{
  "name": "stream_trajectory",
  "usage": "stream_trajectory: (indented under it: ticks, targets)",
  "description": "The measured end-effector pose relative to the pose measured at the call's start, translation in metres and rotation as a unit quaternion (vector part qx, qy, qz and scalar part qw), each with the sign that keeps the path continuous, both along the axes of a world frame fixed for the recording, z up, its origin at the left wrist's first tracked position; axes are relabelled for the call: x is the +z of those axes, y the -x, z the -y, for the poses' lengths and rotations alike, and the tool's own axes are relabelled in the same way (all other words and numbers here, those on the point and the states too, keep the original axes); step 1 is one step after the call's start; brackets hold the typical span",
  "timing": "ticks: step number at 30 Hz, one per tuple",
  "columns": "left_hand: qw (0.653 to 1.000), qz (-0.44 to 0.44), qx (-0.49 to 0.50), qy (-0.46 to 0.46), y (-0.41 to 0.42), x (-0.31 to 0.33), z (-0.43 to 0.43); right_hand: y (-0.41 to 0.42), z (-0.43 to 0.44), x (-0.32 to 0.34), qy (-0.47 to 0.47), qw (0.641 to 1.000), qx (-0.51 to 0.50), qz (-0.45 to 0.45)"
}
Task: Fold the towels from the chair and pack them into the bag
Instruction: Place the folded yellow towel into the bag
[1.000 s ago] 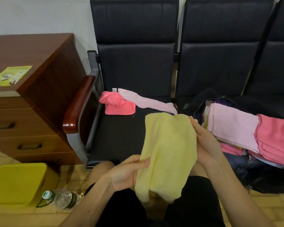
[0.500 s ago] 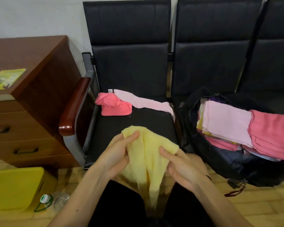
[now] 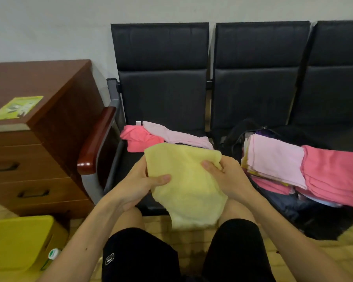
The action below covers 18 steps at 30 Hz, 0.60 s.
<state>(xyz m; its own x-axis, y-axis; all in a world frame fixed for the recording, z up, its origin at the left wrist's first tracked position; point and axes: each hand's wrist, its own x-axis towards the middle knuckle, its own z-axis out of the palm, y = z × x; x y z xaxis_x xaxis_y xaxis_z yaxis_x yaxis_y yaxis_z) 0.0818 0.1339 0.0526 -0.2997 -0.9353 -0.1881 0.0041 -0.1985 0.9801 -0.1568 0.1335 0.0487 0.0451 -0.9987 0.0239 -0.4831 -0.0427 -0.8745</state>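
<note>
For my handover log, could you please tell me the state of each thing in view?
Yellow towel: slack, gripped near its top by left hand and right hand, lower end hanging.
Bright pink towel: crumpled on the chair seat.
Pale pink towel: loose, stretched across the same seat.
Black bag: open, holding folded towels in stacks.
Cabinet drawers: shut.

Yellow towel [image 3: 188, 184]: we grip it, part-folded, in left hand [image 3: 137, 188] and right hand [image 3: 226, 178], lower edge hanging between knees. Coral towel [image 3: 140, 139], crumpled, touching pale pink towel [image 3: 177, 137], strung out, on chair [image 3: 163, 94] seat. Black bag [image 3: 324, 218], open, on next seat; folded pale pink stack [image 3: 275, 159] and folded coral stack [image 3: 334, 176] on top.
</note>
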Motion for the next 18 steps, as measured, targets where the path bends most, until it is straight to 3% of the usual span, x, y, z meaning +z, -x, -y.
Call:
stream_trajectory:
  ticks: [2,5,8,11,13,15,18]
  targets:
    - [0.999,0.010,0.028,-0.014,-0.002,0.007,0.007,0.004,0.006,0.006,-0.042,0.999,-0.013,0.012]
    - [0.988,-0.031,0.140,-0.048,0.006,0.022,0.014,0.001,0.012,0.021,-0.105,0.973,-0.076,0.193]
    - [0.974,-0.073,0.215,-0.016,0.012,0.037,0.018,-0.003,0.015,0.032,-0.054,0.963,-0.119,0.235]
    - [0.981,-0.032,0.192,0.023,0.003,0.054,0.021,0.008,0.015,0.050,0.013,0.978,-0.038,0.202]
    - [0.987,-0.002,0.153,0.049,-0.004,0.063,0.020,0.016,0.014,0.061,0.082,0.990,0.026,0.116]
    - [0.990,-0.010,0.116,0.073,-0.006,0.069,0.018,0.019,0.014,0.068,0.145,0.988,0.042,0.024]
    - [0.990,-0.006,0.089,0.112,-0.008,0.072,0.014,0.017,0.014,0.072,0.186,0.981,0.048,-0.037]
